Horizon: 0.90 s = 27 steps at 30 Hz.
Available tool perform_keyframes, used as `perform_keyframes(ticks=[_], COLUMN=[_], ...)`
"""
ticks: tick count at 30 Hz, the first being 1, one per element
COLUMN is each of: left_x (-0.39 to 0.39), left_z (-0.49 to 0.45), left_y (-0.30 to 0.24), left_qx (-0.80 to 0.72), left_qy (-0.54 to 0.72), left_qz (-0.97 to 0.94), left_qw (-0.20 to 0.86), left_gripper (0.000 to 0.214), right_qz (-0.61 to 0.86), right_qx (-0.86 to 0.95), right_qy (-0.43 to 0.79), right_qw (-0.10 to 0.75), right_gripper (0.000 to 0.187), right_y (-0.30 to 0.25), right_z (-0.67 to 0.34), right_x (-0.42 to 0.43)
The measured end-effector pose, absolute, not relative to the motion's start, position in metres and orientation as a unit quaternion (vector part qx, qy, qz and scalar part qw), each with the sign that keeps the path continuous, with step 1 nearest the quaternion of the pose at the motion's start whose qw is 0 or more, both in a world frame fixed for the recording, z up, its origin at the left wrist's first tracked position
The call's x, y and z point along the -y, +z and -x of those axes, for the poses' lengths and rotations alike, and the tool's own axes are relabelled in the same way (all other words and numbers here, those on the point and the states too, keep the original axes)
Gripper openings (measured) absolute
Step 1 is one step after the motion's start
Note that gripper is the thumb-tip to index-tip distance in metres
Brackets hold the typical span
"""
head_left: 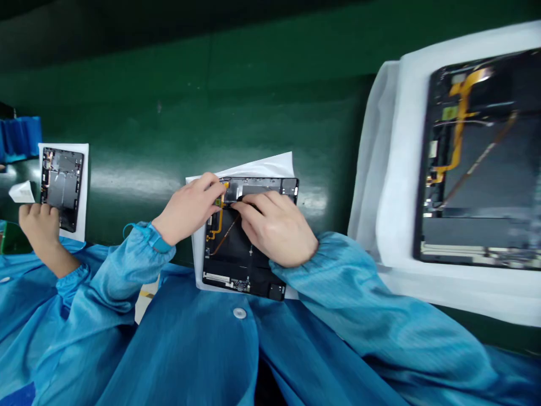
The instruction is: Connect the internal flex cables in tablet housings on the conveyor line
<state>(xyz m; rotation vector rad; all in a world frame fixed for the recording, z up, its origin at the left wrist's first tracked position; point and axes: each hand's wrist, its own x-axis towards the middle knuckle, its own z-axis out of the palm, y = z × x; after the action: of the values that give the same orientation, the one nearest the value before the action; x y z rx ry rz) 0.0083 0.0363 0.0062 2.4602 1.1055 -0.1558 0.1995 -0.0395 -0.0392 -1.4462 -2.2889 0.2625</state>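
An opened black tablet chassis (236, 259) lies on a white sheet (262, 166) on the green belt, right in front of me. An orange flex cable (216, 228) runs down its left side. My left hand (188, 208) pinches at the tablet's top left corner, fingers closed beside the orange cable. My right hand (274, 225) rests on the tablet's upper middle, fingertips pressed together on a grey metallic part (236, 192). Both arms wear blue sleeves.
A second opened tablet (477, 158) on white foam (393, 169) lies on the belt at the right. At the left, another person's hand (40, 223) touches a third opened tablet (61, 186) on a white sheet. The green belt (169, 124) stretches behind.
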Motion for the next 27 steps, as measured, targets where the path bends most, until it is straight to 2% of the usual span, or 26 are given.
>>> perform_keyframes(ticks=[3, 5, 8, 10, 13, 17, 19, 21, 23, 27], left_x=[-0.005, 0.025, 0.072, 0.098, 0.121, 0.133, 0.132, 0.125, 0.110, 0.060], left_z=[0.015, 0.030, 0.045, 0.048, 0.046, 0.040, 0.041, 0.049, 0.068, 0.130], left_y=[0.017, 0.024, 0.028, 0.024, 0.009, -0.011, -0.013, -0.007, 0.005, 0.026], left_qx=[-0.548, -0.631, -0.646, -0.635, -0.638, -0.655, -0.660, -0.686, -0.723, -0.762], left_qy=[-0.033, -0.113, -0.254, -0.283, -0.219, -0.079, -0.015, 0.039, 0.080, 0.089], left_qz=[-0.812, -0.741, -0.673, -0.647, -0.614, -0.483, -0.417, -0.405, -0.432, -0.503], left_qw=[0.197, 0.199, 0.256, 0.314, 0.410, 0.575, 0.625, 0.602, 0.532, 0.398], left_gripper=[0.029, 0.036, 0.048, 0.049, 0.045, 0.055, 0.056, 0.054, 0.049, 0.042], right_qz=[0.529, 0.556, 0.630, 0.672, 0.689, 0.668, 0.664, 0.651, 0.620, 0.566], right_qx=[0.798, 0.766, 0.701, 0.659, 0.621, 0.620, 0.618, 0.623, 0.638, 0.657], right_qy=[0.125, 0.135, 0.137, 0.153, 0.207, 0.249, 0.247, 0.245, 0.259, 0.264], right_qw=[0.258, 0.292, 0.305, 0.302, 0.312, 0.327, 0.341, 0.357, 0.376, 0.423], right_gripper=[0.027, 0.027, 0.031, 0.035, 0.036, 0.036, 0.039, 0.043, 0.046, 0.048], right_y=[-0.038, -0.037, -0.035, -0.033, -0.029, -0.030, -0.030, -0.028, -0.023, -0.008], right_z=[-0.210, -0.218, -0.230, -0.235, -0.239, -0.231, -0.221, -0.207, -0.194, -0.194], right_x=[0.050, 0.061, 0.081, 0.096, 0.113, 0.121, 0.119, 0.112, 0.102, 0.079])
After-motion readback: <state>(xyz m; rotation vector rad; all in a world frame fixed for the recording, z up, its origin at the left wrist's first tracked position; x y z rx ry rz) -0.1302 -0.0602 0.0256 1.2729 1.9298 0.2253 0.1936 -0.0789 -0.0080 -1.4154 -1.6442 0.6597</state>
